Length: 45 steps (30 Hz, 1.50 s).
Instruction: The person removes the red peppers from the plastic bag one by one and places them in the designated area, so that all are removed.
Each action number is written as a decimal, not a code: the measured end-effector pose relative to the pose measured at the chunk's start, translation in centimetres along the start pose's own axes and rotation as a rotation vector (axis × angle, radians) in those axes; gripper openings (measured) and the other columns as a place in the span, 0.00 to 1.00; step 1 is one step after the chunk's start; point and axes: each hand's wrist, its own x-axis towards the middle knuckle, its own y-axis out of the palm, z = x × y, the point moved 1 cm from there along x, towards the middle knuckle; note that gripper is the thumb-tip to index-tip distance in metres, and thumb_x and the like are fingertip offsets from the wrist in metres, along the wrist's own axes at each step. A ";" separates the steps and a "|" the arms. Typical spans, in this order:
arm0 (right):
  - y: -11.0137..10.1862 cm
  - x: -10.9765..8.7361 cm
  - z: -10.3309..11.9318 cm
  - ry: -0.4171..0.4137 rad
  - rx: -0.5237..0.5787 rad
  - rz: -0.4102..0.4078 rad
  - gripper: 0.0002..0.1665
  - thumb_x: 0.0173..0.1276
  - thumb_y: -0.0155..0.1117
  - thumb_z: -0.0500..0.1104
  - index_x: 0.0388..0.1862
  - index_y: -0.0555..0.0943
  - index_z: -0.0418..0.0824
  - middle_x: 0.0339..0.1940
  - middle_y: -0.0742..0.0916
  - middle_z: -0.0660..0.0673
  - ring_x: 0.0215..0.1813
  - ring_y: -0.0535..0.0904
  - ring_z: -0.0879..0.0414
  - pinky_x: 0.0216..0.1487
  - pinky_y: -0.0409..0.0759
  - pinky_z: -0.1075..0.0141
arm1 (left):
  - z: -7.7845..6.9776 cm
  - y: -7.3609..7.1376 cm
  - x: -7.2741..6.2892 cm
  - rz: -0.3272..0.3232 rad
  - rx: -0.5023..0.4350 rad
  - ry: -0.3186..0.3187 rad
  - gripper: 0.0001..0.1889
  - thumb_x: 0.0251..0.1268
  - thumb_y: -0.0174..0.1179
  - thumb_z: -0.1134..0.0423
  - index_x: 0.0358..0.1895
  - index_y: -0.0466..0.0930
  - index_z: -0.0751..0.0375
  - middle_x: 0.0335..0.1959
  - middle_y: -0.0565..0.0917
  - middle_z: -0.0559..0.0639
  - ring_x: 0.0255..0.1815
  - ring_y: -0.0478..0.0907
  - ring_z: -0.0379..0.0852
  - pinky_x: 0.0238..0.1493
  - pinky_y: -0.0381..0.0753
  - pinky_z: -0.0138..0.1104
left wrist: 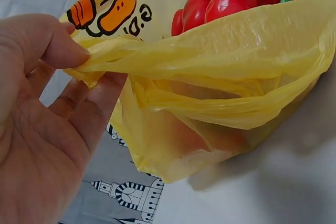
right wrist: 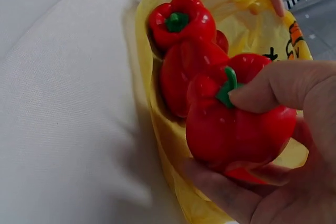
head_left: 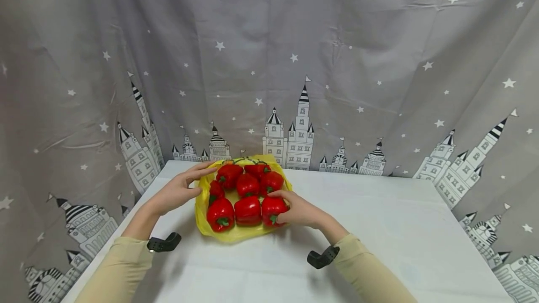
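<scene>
A yellow plastic bag [head_left: 236, 235] lies open on the white table, with several glossy red bell peppers [head_left: 248, 211] inside. The left wrist view has my left hand [left wrist: 47, 114] pinching the bag's rim [left wrist: 210, 56] between thumb and fingers. A cartoon face with an orange bill is printed on the bag. At the bag's right side, my right hand [head_left: 301, 210] grips a red bell pepper [right wrist: 236, 140], thumb beside its green stem [right wrist: 228, 90]. Other peppers [right wrist: 181, 22] touch or crowd close to it. The undersides of the peppers are hidden.
White cloth covers the table [head_left: 379, 237], and the bag sits left of its middle. Behind and at both sides hangs a grey curtain [head_left: 337, 60] with printed stars and castles. Black bands [head_left: 323, 257] circle both wrists.
</scene>
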 end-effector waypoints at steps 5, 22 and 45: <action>-1.1 -1.2 -0.2 0.009 0.092 0.019 0.40 0.61 0.72 0.40 0.73 0.74 0.57 0.68 0.75 0.47 0.65 0.72 0.47 0.57 0.81 0.54 | 0.1 0.1 0.0 -0.001 -0.017 -0.012 0.32 0.66 0.52 0.77 0.74 0.73 0.53 0.83 0.53 0.54 0.82 0.45 0.65 0.70 0.66 0.56; -8.8 -6.0 -3.4 0.069 0.311 -0.118 0.40 0.62 0.71 0.37 0.74 0.72 0.55 0.67 0.78 0.43 0.64 0.75 0.41 0.56 0.83 0.52 | 0.5 0.4 0.1 -0.014 -0.069 -0.020 0.28 0.74 0.61 0.62 0.75 0.71 0.54 0.82 0.56 0.53 0.81 0.45 0.68 0.70 0.55 0.69; -13.5 -5.0 -7.7 0.139 0.247 -0.150 0.44 0.60 0.72 0.37 0.76 0.71 0.55 0.72 0.73 0.40 0.70 0.68 0.37 0.58 0.82 0.50 | 0.5 -0.5 0.0 -0.029 -0.041 -0.066 0.29 0.75 0.61 0.59 0.76 0.69 0.55 0.83 0.53 0.55 0.81 0.45 0.70 0.70 0.56 0.70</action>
